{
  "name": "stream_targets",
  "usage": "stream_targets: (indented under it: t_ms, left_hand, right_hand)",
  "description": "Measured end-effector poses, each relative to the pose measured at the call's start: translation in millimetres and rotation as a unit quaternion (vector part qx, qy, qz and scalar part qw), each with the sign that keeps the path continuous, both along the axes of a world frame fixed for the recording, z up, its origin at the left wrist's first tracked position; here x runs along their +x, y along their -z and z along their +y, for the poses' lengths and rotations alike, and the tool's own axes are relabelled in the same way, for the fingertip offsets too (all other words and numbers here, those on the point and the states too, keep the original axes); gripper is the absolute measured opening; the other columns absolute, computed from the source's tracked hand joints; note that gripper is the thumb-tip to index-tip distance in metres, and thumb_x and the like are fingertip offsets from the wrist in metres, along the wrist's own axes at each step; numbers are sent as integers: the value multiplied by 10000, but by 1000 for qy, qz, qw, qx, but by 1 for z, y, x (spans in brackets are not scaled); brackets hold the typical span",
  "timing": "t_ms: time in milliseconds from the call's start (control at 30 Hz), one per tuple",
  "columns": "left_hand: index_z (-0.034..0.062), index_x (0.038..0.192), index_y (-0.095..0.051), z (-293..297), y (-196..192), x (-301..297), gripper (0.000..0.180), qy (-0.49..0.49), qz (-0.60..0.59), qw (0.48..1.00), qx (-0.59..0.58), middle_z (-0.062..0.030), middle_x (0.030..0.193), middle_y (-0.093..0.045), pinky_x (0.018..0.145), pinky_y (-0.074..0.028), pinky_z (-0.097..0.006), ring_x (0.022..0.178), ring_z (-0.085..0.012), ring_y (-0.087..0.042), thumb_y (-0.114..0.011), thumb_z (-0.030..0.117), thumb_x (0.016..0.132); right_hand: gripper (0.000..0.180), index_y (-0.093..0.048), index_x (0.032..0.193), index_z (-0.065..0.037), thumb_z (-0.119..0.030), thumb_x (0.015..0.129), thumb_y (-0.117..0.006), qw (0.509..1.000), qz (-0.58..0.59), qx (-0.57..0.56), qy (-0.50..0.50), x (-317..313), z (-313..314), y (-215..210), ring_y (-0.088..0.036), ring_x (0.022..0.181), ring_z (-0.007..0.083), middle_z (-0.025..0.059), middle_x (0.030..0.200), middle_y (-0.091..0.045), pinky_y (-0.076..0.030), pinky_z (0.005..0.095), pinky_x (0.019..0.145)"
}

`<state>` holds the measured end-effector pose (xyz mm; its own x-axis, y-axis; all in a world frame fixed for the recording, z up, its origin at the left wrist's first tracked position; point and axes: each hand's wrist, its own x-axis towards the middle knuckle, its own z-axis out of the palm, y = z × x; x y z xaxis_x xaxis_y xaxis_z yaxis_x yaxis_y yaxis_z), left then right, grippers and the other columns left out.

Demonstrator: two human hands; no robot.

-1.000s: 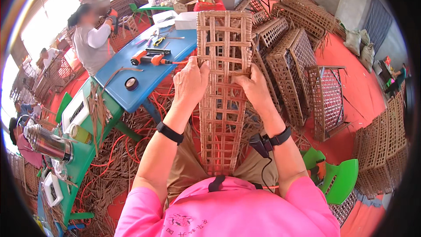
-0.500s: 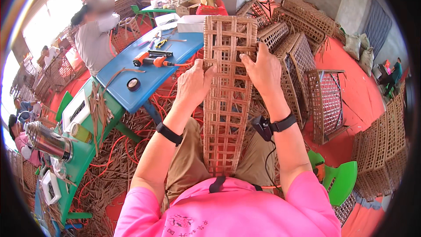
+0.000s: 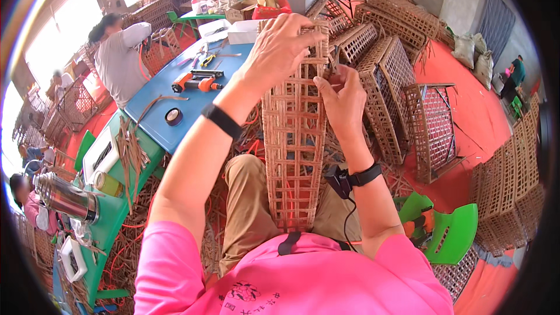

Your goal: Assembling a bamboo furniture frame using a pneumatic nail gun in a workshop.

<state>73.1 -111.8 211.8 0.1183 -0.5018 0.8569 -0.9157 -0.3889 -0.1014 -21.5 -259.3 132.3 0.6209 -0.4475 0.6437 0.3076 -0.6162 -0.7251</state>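
Observation:
A long, narrow woven rattan basket (image 3: 293, 140) stands between my knees, its open-lattice side toward me and its far end raised. My left hand (image 3: 281, 52) lies across the top of that far end, thumb and fingers apart and pointing right. Along the upper right edge, my right hand (image 3: 343, 96) is closed with bent fingers on the rim. A thin dark bit shows by its fingertips, too small to make out. Both wrists wear black bands; a small black device (image 3: 338, 181) with a cable sits on the right one.
On the blue table (image 3: 151, 102) at left lie an orange-black nail gun (image 3: 197, 81), a tape roll (image 3: 174, 116) and pliers. A green table (image 3: 116, 221) bears a steel flask (image 3: 67, 197). Woven baskets (image 3: 382, 87) crowd the right. A green chair (image 3: 449, 230) stands near my right elbow. Other people sit around.
My left hand has left the basket's left edge and moved up and right across its top. My right hand has shifted slightly down, fingers bending more. The nail gun's orange hose is now largely hidden.

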Motion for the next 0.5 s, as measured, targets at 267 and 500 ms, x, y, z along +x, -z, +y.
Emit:
stream_targets:
  t_ms: [267,500]
  left_hand:
    - [144,1081,-710,-13,-29,26,289,64,-137,962,229,-57,1267,-607,1005,-449,-440,1200,-268,-560,-756,145,795]
    - [108,1060,-699,-15,-37,29,250,112,-160,937,289,-73,1226,-627,1020,-448,-416,1210,-272,-572,-697,97,810]
  right_hand:
    - [405,-589,1056,-4,-227,810,-821,999,-9,-21,34,0,2,9,-657,759,302,152,920,-647,-528,404,705]
    - [359,-575,995,-17,-231,816,-801,992,10,-90,92,3,6,1,-657,801,386,183,940,-651,-521,463,701]
